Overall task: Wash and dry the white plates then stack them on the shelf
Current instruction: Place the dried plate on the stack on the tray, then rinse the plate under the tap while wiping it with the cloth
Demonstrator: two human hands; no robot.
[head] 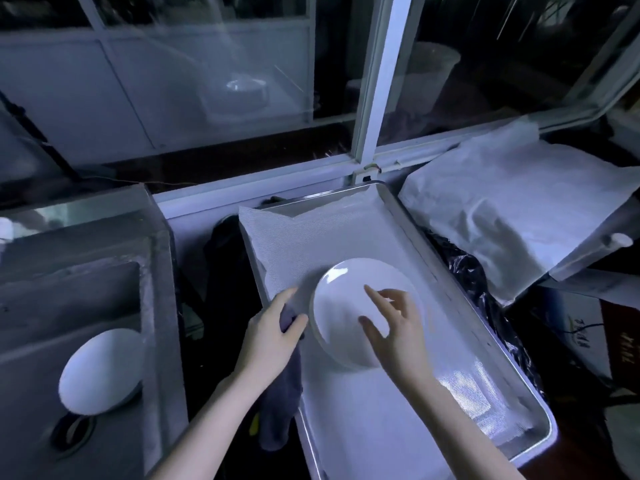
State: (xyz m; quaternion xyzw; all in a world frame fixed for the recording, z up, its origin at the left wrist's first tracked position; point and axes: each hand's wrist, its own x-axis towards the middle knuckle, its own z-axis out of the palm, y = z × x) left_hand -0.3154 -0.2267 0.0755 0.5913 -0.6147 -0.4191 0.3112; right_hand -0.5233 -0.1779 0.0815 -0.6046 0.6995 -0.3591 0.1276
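White plate (349,306) sits in the cloth-lined metal tray (408,230). My right hand (398,327) is over it, fingers spread, gripping nothing. Left hand (273,330) at tray's left edge clamps a dark cloth (280,403). Another plate (100,372) lies in the sink (41,306) left of tray

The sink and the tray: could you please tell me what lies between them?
In the head view, a dark gap separates the sink from the tray. The left hand hangs over it, holding a dark cloth that dangles there.
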